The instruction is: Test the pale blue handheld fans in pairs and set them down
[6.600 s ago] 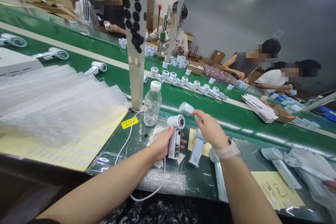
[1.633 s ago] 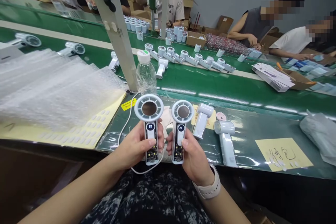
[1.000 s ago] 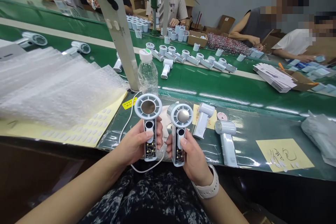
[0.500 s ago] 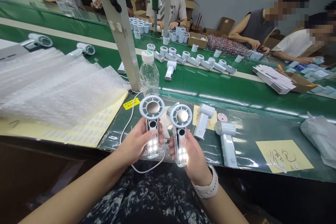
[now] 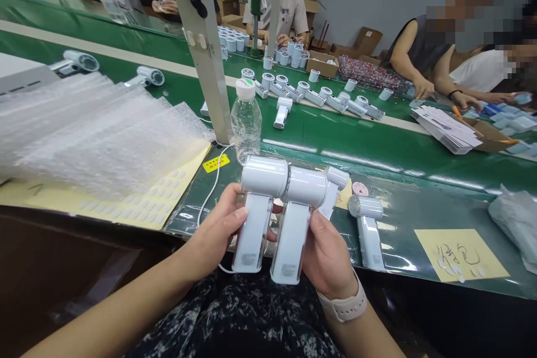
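My left hand (image 5: 218,229) grips a white handheld fan (image 5: 257,207) by its handle, upright over my lap. My right hand (image 5: 329,257) grips a second white handheld fan (image 5: 296,218) right beside it, the two round heads touching. Both fans are turned side-on, so I see their plain white sides. Two more fans lie on the bench just beyond: one (image 5: 333,190) partly behind the held pair, one (image 5: 368,224) to the right. A white cable (image 5: 212,190) runs from the bench towards my left hand.
A clear water bottle (image 5: 245,123) stands by a tilted metal post (image 5: 207,50). Bubble-wrap bags (image 5: 96,134) lie on a yellow sheet at left. The green conveyor (image 5: 344,140) carries several fans. Yellow note (image 5: 461,246) at right. Other people work across the belt.
Both fans have been turned from facing me, lights lit on their handles, to side-on; the lights no longer show. The hands stay close together above my lap.
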`<state>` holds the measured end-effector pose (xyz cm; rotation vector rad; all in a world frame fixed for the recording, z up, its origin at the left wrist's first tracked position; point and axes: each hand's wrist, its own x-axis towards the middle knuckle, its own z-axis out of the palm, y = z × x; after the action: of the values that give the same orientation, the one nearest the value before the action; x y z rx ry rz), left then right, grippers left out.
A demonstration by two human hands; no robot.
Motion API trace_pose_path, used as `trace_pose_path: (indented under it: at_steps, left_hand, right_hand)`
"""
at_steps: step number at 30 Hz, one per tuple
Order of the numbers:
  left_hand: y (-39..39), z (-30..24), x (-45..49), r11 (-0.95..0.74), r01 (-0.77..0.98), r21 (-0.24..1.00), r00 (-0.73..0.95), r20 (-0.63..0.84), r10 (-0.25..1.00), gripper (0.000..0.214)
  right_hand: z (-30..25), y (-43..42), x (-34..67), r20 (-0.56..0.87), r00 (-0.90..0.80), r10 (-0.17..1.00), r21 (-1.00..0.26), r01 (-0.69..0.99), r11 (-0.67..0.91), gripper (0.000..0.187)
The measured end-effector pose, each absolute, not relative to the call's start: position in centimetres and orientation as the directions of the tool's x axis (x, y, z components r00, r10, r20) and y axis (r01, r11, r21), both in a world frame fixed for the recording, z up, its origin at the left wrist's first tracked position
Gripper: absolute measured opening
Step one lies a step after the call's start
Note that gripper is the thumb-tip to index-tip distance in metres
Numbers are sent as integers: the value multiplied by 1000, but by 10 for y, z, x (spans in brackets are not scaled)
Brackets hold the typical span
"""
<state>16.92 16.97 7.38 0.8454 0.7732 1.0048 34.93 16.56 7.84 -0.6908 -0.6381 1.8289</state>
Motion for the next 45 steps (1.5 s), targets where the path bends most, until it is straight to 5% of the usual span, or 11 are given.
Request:
trace_pose_path:
  at_steps: [13,20,26,32,38,45]
  left_hand:
    - [175,80,172,391,-459,798,401,-207,892,41]
    - [179,77,176,445,-593,671,542,-76,837,34]
    - [178,77,177,475,-615,630,540,-103,836,32]
    - [179,81,175,494,-665,561,513,-138,847,35]
    - [176,77,176,465,-610,642,470,-180,864,22]
    - [176,78,169,347,-481,805,431,-128,893,39]
  right_hand:
    - [80,161,355,-339,-271,901,-640,-635,-432,26]
    - [93,152,349,-181,-319,930,-730,-590,-344,41]
    - [87,148,352,-125,-259,958,-819,-517,-247,53]
    - [94,150,351,-169,-262,950,-751,-591,-296,47]
    - [87,152,353,-308,-234,922,-648,-658,-383,25]
    - [86,156,357,-221,-236,946,-577,-750,-321,24]
